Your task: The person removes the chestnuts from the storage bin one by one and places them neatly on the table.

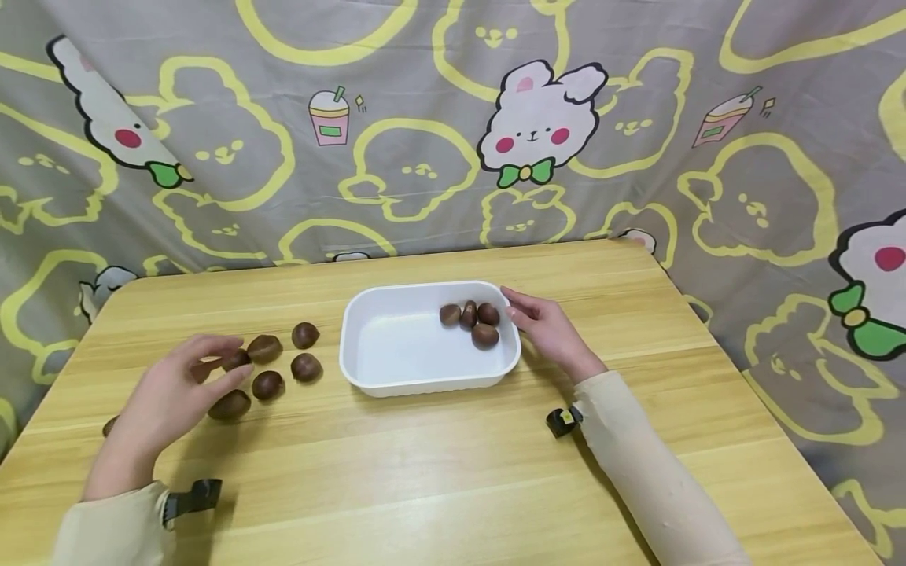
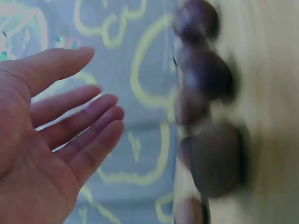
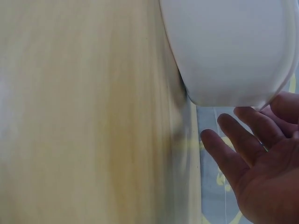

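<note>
My left hand (image 1: pixel 166 393) hovers over a loose group of brown chestnuts (image 1: pixel 306 367) on the left of the table. In the left wrist view its fingers (image 2: pixel 88 114) are extended, the thumb stands apart from them, and the palm is bare. One chestnut (image 1: pixel 236 360) is partly hidden behind the thumb and fingers. At the right end of a white plastic tray (image 1: pixel 396 387), my right hand (image 1: pixel 552 330) holds the rim, thumb at the edge and the other fingers outside. Several more chestnuts (image 1: pixel 485 336) lie together in the tray's right end.
The wooden table (image 1: pixel 425 472) meets a grey patterned curtain (image 1: pixel 418 94) at its back and right. Another chestnut (image 1: pixel 109 425) shows beside the left forearm. Small black devices (image 1: pixel 562 422) are strapped at both wrists.
</note>
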### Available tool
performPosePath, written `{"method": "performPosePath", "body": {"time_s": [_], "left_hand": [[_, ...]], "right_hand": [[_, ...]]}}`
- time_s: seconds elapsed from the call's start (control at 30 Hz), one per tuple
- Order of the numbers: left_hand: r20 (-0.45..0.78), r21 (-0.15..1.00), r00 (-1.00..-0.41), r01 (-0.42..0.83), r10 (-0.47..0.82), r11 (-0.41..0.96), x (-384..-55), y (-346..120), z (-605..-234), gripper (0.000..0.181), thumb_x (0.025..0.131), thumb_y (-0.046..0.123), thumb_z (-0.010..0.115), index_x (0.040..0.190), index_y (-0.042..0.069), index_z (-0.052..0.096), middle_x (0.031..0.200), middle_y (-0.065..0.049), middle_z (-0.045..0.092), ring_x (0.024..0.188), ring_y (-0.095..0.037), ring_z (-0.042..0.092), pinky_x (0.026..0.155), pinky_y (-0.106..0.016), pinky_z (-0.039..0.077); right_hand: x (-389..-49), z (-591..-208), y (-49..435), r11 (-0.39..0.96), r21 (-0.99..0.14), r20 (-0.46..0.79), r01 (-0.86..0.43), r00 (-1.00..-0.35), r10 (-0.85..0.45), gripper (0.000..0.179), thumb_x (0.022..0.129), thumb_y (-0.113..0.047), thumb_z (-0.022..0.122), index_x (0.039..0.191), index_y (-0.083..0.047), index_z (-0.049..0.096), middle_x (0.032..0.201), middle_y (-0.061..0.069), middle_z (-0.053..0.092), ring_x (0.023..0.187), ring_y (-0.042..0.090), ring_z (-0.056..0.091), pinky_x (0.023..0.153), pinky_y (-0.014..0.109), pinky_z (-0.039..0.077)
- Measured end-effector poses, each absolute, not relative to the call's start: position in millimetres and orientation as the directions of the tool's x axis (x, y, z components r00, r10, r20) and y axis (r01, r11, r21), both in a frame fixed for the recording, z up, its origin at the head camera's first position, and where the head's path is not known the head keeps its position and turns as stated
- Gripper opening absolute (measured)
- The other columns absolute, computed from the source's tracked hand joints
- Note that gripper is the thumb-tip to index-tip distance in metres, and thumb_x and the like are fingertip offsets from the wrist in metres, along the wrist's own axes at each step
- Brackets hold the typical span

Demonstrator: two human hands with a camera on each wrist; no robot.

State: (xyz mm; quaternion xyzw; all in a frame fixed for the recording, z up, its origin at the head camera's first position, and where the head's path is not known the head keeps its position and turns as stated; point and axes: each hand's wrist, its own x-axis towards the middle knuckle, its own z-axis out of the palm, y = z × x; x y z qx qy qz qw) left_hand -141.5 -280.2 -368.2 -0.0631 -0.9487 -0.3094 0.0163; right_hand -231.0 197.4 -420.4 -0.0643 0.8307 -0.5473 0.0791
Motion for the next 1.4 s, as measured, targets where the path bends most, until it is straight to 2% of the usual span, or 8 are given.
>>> {"method": "performPosePath", "body": {"time_s": [0.1, 0.23, 0.33, 0.5, 0.67, 0.83, 1.13, 1.4], "left_hand": [[0.112, 0.652, -0.987, 0.160, 0.114, 0.741, -146.0, -260.2, -359.3, 0.052, 0.096, 0.032, 0.066, 0.138, 0.005, 0.053, 0.130, -0.017, 0.055, 0.111, -0.043, 0.058, 0.088, -0.036, 0.051], [0.162, 0.742, -0.980, 0.199, 0.117, 0.640, -155.5, -227.1, -352.4, 0.046, 0.095, 0.030, 0.067, 0.133, 0.006, 0.057, 0.131, -0.011, 0.056, 0.115, -0.035, 0.059, 0.082, -0.008, 0.044], [0.192, 0.769, -0.971, 0.241, 0.145, 0.593, -165.0, -200.3, -354.3, 0.040, 0.095, 0.029, 0.068, 0.128, 0.007, 0.061, 0.127, -0.008, 0.058, 0.114, -0.031, 0.059, 0.085, -0.019, 0.050], [0.246, 0.782, -0.931, 0.355, 0.270, 0.513, -183.2, -151.6, -367.1, 0.034, 0.091, 0.016, 0.073, 0.121, 0.004, 0.064, 0.119, -0.009, 0.063, 0.112, -0.027, 0.059, 0.096, -0.039, 0.048], [0.260, 0.806, -0.892, 0.411, 0.369, 0.425, -196.0, -105.4, -377.1, 0.033, 0.088, 0.011, 0.076, 0.118, 0.001, 0.065, 0.115, -0.008, 0.064, 0.112, -0.025, 0.059, 0.098, -0.037, 0.047], [0.216, 0.831, -0.881, 0.392, 0.421, 0.395, -204.2, -69.7, -385.0, 0.034, 0.088, 0.011, 0.075, 0.118, -0.001, 0.065, 0.116, -0.012, 0.065, 0.112, -0.028, 0.059, 0.098, -0.036, 0.047], [0.119, 0.788, -0.874, 0.372, 0.472, 0.491, -212.8, -25.8, -396.4, 0.041, 0.087, 0.015, 0.077, 0.121, -0.004, 0.064, 0.119, -0.014, 0.063, 0.114, -0.030, 0.058, 0.099, -0.038, 0.045], [0.083, 0.676, -0.854, 0.428, 0.514, 0.600, -224.3, -2.9, -400.3, 0.030, 0.086, 0.014, 0.077, 0.111, 0.000, 0.069, 0.107, -0.012, 0.063, 0.099, -0.026, 0.058, 0.092, -0.037, 0.045]], "right_hand": [[-231.6, -420.5, 196.6, 0.396, -0.918, -0.058, -0.025, -0.979, -0.195, 0.045, 0.102, -0.023, 0.055, 0.146, -0.015, 0.047, 0.147, 0.008, 0.045, 0.132, 0.024, 0.045, 0.109, 0.039, 0.034], [-232.5, -421.6, 197.4, 0.400, -0.916, -0.052, -0.031, -0.979, -0.195, 0.045, 0.103, -0.022, 0.055, 0.146, -0.014, 0.048, 0.147, 0.008, 0.046, 0.132, 0.023, 0.045, 0.109, 0.039, 0.034], [-232.9, -422.7, 197.7, 0.395, -0.918, -0.048, -0.032, -0.980, -0.192, 0.044, 0.103, -0.022, 0.055, 0.145, -0.013, 0.049, 0.146, 0.008, 0.046, 0.132, 0.023, 0.045, 0.109, 0.039, 0.034], [-231.7, -423.0, 198.1, 0.392, -0.919, -0.041, -0.039, -0.980, -0.193, 0.044, 0.103, -0.021, 0.055, 0.145, -0.012, 0.049, 0.146, 0.009, 0.047, 0.131, 0.024, 0.046, 0.108, 0.039, 0.036], [-229.6, -421.0, 197.6, 0.396, -0.918, -0.049, -0.030, -0.981, -0.187, 0.044, 0.103, -0.020, 0.055, 0.145, -0.012, 0.049, 0.145, 0.010, 0.047, 0.130, 0.025, 0.047, 0.108, 0.039, 0.036], [-230.7, -420.6, 196.4, 0.400, -0.916, -0.052, -0.026, -0.982, -0.183, 0.044, 0.103, -0.021, 0.055, 0.145, -0.013, 0.049, 0.145, 0.010, 0.048, 0.130, 0.025, 0.048, 0.107, 0.039, 0.037], [-228.6, -410.5, 192.0, 0.389, -0.921, -0.083, -0.002, -0.976, -0.199, 0.044, 0.103, -0.014, 0.052, 0.146, -0.006, 0.045, 0.145, 0.014, 0.045, 0.131, 0.029, 0.046, 0.107, 0.042, 0.037], [-231.5, -419.2, 197.0, 0.391, -0.919, -0.041, -0.042, -0.979, -0.201, 0.045, 0.103, -0.019, 0.054, 0.146, -0.009, 0.047, 0.145, 0.012, 0.047, 0.130, 0.027, 0.047, 0.106, 0.042, 0.038]]}}
